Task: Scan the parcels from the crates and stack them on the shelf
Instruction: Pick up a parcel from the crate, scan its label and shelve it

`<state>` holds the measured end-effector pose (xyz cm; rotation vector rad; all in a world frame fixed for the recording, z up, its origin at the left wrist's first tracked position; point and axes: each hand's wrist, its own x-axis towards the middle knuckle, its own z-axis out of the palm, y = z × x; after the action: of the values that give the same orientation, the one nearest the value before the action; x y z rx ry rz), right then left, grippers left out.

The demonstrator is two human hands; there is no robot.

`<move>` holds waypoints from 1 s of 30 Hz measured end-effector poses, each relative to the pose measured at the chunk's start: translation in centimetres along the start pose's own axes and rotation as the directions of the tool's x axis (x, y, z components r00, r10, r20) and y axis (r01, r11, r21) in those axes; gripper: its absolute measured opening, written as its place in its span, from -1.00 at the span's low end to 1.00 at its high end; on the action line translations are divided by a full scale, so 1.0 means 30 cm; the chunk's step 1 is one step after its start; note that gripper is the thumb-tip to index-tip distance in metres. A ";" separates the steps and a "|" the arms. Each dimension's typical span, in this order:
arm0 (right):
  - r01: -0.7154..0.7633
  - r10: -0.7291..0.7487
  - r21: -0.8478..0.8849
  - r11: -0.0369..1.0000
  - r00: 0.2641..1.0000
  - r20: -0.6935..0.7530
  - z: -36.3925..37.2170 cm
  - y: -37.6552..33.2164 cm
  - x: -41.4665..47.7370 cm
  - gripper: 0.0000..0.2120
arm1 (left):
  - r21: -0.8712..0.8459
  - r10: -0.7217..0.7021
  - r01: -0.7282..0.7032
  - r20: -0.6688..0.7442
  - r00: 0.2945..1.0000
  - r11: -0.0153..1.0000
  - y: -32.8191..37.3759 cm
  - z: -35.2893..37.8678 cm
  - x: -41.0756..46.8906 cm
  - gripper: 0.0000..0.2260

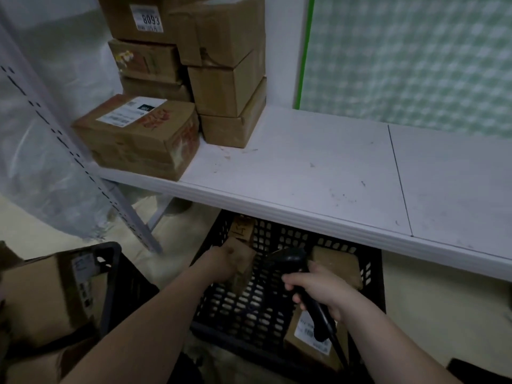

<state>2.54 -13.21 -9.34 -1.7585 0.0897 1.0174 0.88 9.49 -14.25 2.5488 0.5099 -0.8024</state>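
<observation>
A black plastic crate (266,309) stands on the floor under the white shelf (318,173). My left hand (221,263) reaches into it and grips a small brown parcel (243,268) at the crate's far side. My right hand (315,289) holds a black barcode scanner (302,284), its head aimed toward that parcel. Another brown parcel (336,263) lies at the crate's back right, and one with a white label (307,339) sits near the front right. Several cardboard parcels (221,79) are stacked at the shelf's left end, with a labelled box (138,134) in front.
A second black crate (110,286) with a large cardboard box (47,297) stands at the lower left. A slotted metal shelf upright (83,167) slants down the left. Clear plastic sheeting hangs behind it. A green-checked panel (415,56) backs the shelf's right half.
</observation>
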 end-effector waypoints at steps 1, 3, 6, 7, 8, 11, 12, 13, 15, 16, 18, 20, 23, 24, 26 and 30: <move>-0.016 0.016 0.006 1.000 1.000 -0.016 0.006 0.023 0.016 -0.85 | 0.023 -0.001 0.001 0.001 1.000 1.000 -0.010 0.032 0.023 -0.53; -0.048 0.049 0.021 0.999 0.997 -0.058 0.017 0.064 0.047 -0.83 | 0.017 -0.040 0.040 0.001 0.999 0.999 -0.018 0.084 0.062 -0.47; -0.072 0.075 0.033 0.997 0.992 -0.104 0.029 0.109 0.089 -0.76 | 0.046 -0.046 0.046 0.004 0.999 0.998 -0.006 0.130 0.102 -0.32; -0.080 0.083 0.035 0.996 0.990 -0.115 0.031 0.121 0.102 -0.76 | 0.049 -0.036 0.037 -0.017 0.999 0.998 -0.001 0.142 0.117 -0.29; -0.086 0.090 0.040 0.996 0.988 -0.125 0.033 0.129 0.114 -0.78 | 0.041 -0.025 0.027 -0.045 0.999 0.999 0.004 0.151 0.128 -0.27; -0.087 0.094 0.057 0.995 0.985 -0.144 0.037 0.146 0.149 -0.82 | 0.032 -0.016 0.019 -0.082 0.996 0.999 0.002 0.182 0.169 -0.30; -0.085 0.092 0.054 0.995 0.985 -0.147 0.037 0.150 0.159 -0.81 | 0.048 -0.021 0.025 -0.080 0.997 0.999 -0.002 0.195 0.181 -0.31; -0.086 0.093 0.051 0.995 0.984 -0.151 0.037 0.154 0.168 -0.80 | 0.066 -0.025 0.031 -0.085 0.996 0.997 -0.007 0.208 0.189 -0.34; -0.088 0.095 0.051 0.995 0.982 -0.162 0.037 0.161 0.184 -0.82 | 0.107 -0.026 0.040 -0.133 0.991 0.993 -0.015 0.229 0.197 -0.38; -0.090 0.098 0.055 0.994 0.981 -0.167 0.036 0.163 0.191 -0.82 | 0.140 -0.014 0.039 -0.174 0.985 0.989 -0.018 0.240 0.198 -0.41; -0.097 0.107 0.071 0.993 0.980 -0.169 0.037 0.167 0.200 -0.78 | 0.195 0.003 0.041 -0.223 0.975 0.980 -0.022 0.256 0.196 -0.45; -0.102 0.114 0.079 0.992 0.979 -0.169 0.037 0.173 0.205 -0.72 | 0.193 -0.013 0.056 -0.216 0.976 0.979 -0.024 0.261 0.191 -0.44; -0.097 0.110 0.083 0.992 0.980 -0.165 0.035 0.174 0.192 -0.71 | 0.207 -0.040 0.095 -0.251 0.967 0.974 -0.044 0.255 0.174 -0.32; -0.092 0.106 0.089 0.992 0.981 -0.162 0.033 0.174 0.184 -0.72 | 0.179 -0.059 0.112 -0.274 0.960 0.977 -0.055 0.250 0.164 -0.28; -0.079 0.096 0.111 0.991 0.984 -0.152 0.027 0.170 0.165 -0.78 | 0.045 -0.125 0.144 -0.291 0.949 0.989 -0.069 0.239 0.140 -0.22; -0.041 0.061 0.131 0.991 0.986 -0.152 0.010 0.159 0.119 -0.87 | -0.278 -0.230 0.153 -0.270 0.935 0.948 -0.050 0.192 0.088 -0.16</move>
<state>2.23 -13.70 -15.28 -1.7237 0.2944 0.8893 -0.38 8.50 -20.56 2.4124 0.9109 -0.3776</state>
